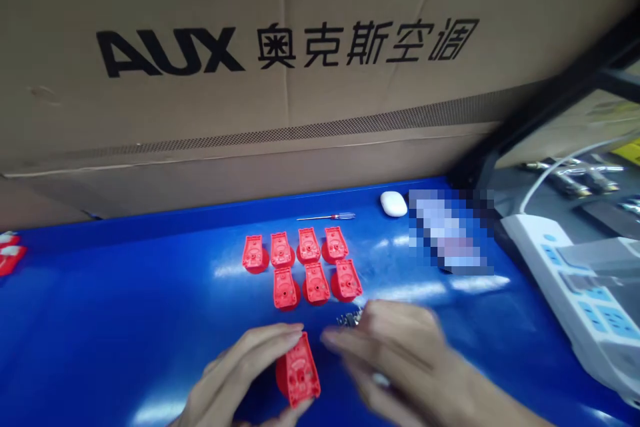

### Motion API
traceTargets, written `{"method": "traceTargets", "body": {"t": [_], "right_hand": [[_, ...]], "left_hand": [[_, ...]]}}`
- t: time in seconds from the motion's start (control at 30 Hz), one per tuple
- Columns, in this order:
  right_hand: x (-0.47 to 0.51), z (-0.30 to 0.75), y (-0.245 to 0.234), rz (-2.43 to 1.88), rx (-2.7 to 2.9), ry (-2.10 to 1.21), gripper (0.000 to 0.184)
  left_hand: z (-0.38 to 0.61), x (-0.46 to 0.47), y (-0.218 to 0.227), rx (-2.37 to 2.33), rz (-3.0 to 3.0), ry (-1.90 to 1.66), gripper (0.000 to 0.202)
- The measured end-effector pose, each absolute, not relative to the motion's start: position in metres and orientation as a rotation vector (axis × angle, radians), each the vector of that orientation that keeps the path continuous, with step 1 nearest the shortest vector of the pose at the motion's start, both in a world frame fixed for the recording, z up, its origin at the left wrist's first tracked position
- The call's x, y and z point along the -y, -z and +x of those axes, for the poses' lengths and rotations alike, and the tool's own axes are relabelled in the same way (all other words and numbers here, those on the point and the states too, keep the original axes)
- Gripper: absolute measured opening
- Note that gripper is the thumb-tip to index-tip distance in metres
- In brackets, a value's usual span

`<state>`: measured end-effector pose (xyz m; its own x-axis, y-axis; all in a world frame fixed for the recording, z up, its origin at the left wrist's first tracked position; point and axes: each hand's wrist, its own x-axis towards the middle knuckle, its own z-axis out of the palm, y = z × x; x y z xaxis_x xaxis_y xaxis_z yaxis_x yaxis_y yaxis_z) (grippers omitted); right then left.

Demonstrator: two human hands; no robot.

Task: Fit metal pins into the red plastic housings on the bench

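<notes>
L hand: grip closed on a red plastic part, held just in front of the 7 red parts standing in 2 rows on the blue worktop. R hand is blurred, just right of the held part, so can't tell if its grip is open or closed. Its fingers are right by a small pile of metal bits, just in front of the rows. Behind the rows: small screwdriver w/ red handle, white case. Right of the rows: white power strip. Far behind: cardboard carton, printed "AUX 奥克斯空调" (AUX air con).
</notes>
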<state>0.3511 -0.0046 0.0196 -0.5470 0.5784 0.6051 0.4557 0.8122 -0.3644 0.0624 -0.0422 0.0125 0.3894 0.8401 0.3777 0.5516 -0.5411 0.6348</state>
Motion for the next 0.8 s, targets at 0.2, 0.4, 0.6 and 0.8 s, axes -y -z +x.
{"method": "traceTargets", "body": {"t": [0.2, 0.4, 0.6, 0.8], "right_hand": [[-0.065, 0.440, -0.027, -1.645, 1.768, -0.011, 0.049], [-0.096, 0.478, 0.015, -1.782, 2.047, -0.062, 0.073], [-0.089, 0.476, 0.010, -1.843, 1.917, 0.107, 0.060], [-0.068, 0.463, -0.018, -1.837, 1.499, 0.389, 0.044]], "left_hand": [[0.057, 0.036, -0.010, -1.101, 2.321, -0.998, 0.050], [0.056, 0.037, -0.008, -1.114, 2.360, -1.001, 0.049], [0.057, 0.037, -0.009, -1.127, 2.311, -1.024, 0.051], [0.057, 0.035, -0.009, -1.098, 2.356, -1.022, 0.049]]}}
